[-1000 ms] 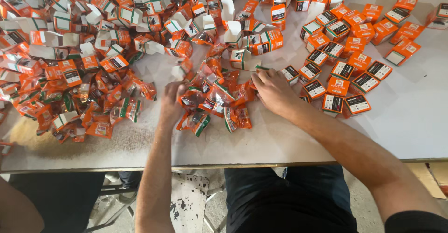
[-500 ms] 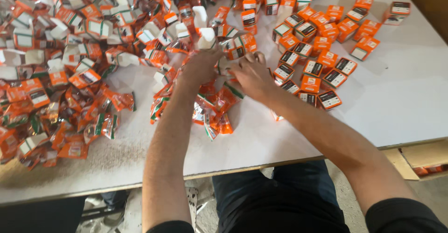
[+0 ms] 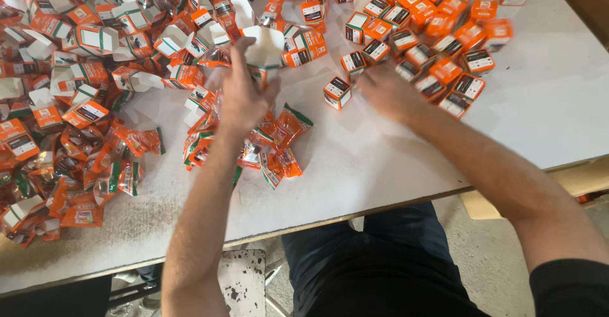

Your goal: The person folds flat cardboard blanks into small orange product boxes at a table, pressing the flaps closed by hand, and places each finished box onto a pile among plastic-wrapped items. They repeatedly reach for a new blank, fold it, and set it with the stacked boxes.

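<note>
STEP boxing sachets, mid-bench | left hand point(image 3: 244, 92) pinching open box point(image 3: 263, 50) | right hand point(image 3: 387, 92) blurred — grip can't tell, beside closed box point(image 3: 337, 92) | NEXT likely needs sachet point(image 3: 288, 126) — slid in

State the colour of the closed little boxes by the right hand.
Orange, with white labels; the boxes show best in the head view.
</note>
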`<state>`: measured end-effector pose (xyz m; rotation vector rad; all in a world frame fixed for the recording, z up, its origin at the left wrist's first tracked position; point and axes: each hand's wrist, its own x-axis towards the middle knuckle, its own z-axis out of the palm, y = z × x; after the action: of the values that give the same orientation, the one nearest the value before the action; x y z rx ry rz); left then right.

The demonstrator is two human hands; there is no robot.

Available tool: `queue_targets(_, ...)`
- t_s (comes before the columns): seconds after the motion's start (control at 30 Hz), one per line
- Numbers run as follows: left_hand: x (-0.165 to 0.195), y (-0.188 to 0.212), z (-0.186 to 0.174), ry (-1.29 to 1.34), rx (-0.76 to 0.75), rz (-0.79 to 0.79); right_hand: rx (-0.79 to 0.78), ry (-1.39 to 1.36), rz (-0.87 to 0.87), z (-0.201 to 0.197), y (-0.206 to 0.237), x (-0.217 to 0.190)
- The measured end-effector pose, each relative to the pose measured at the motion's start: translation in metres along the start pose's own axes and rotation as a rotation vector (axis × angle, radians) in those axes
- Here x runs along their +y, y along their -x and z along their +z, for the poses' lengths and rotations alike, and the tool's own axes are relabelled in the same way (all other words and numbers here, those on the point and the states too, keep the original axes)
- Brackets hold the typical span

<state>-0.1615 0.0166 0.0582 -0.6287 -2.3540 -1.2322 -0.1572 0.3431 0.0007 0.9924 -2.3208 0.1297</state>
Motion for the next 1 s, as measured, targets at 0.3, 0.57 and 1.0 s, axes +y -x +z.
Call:
queue_targets(0.3, 0.013, 0.006, 0.189, 0.906, -0.061, -0.446, 0.299, -0.059, 0.515, -0.084, 0.067, -0.006)
queue_targets(0.57, 0.023, -0.073, 0.271, 1.018, -0.001, -0.273, 0.340, 0.054, 0.535, -0.051, 0.072, 0.086)
queue_targets(1.0, 0.102, 0.134, 0.071, -0.169, 0.001, 0.182, 0.072, -0.882, 0.515, -0.052, 0.083, -0.070)
